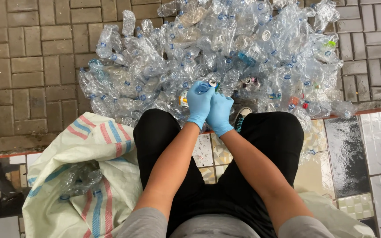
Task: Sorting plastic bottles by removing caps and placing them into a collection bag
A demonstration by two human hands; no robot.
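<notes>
sack [89,145] – striped, open at left, crushed bottles inside | left hand [199,103] – gloved, closed on bottle [204,87] by its blue cap, in front of knees | right hand [219,113] – gloved, clasped against left, grip hidden | pile [225,53] – clear bottles on paving beyond

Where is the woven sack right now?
In the head view the sack lies open at lower left, beside the person's left leg, just below the bottle pile; a few crushed bottles sit inside it.
</notes>
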